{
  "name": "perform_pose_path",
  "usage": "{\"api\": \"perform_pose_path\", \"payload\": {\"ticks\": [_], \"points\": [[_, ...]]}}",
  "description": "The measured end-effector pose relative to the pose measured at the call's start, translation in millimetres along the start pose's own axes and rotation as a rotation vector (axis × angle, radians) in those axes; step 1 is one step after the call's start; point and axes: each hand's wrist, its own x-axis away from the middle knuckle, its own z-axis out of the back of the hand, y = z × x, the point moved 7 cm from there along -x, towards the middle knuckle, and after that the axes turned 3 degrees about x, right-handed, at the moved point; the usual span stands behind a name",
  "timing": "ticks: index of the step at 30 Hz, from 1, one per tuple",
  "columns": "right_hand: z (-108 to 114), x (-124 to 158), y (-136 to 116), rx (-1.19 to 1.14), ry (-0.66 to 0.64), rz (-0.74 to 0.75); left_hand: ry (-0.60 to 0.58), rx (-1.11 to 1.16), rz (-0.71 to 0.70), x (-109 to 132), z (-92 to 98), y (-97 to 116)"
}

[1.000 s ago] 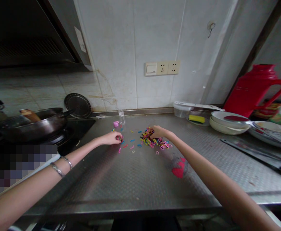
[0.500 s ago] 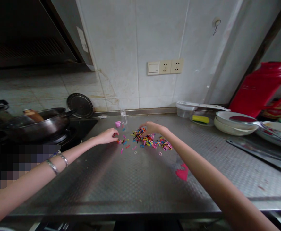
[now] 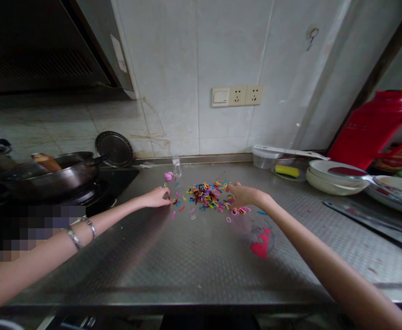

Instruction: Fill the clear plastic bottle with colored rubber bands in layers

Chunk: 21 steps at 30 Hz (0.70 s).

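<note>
A heap of small, multicoloured elastic hair bands (image 3: 206, 195) lies on the metal counter, with loose ones scattered around it. My left hand (image 3: 157, 198) is at the left side of the heap, fingers curled and thumb tip drawn in against a few loose bands (image 3: 175, 201). At the heap's right edge, my right hand (image 3: 244, 195) rests low with its fingers apart, touching bands and partly covering them. Behind the heap stand a small clear bottle (image 3: 176, 167) and a pink lump (image 3: 168, 176), perhaps its cap.
A pan (image 3: 56, 172) sits on the stove at the left, beside a round dark lid (image 3: 114, 149). To the right are a yellow sponge (image 3: 287, 171), stacked bowls (image 3: 335, 181), a knife (image 3: 366, 220) and a red thermos (image 3: 373, 128). A red heart-shaped mark (image 3: 260, 247) is on the counter (image 3: 173, 266).
My right hand has moved right, from the top of the heap to its right edge, and the bands there have shifted. My left hand has moved slightly, its fingers more closed.
</note>
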Motion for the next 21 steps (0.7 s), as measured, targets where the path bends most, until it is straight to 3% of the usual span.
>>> {"api": "perform_pose_path", "payload": {"ticks": [2, 4, 6, 8, 11, 13, 17, 21], "points": [[10, 3, -34, 0.073, 0.159, 0.116, -0.019, 0.089, 0.019, -7, -6.7, 0], [12, 5, -75, 0.114, 0.23, 0.287, -0.051, 0.207, 0.019, -13, -13.9, 5], [5, 6, -114, 0.081, 0.2, 0.509, -0.099, 0.364, 0.026, -16, -20.5, 15], [-4, 4, -140, 0.05, 0.155, 0.638, -0.153, 0.546, 0.032, -16, -24.1, 28], [-11, -5, -151, 0.066, 0.152, 0.656, -0.187, 0.763, -0.011, -13, -18.3, 48], [-9, -9, -148, 0.091, 0.183, 0.628, -0.133, 0.799, -0.019, -11, -7.0, 50], [-1, -10, -152, 0.094, 0.282, 0.652, 0.028, 0.716, 0.028, -13, 16.5, 28], [-5, -5, -184, 0.041, 0.414, 0.793, 0.093, 0.515, 0.129, -23, 25.4, -12]]}}
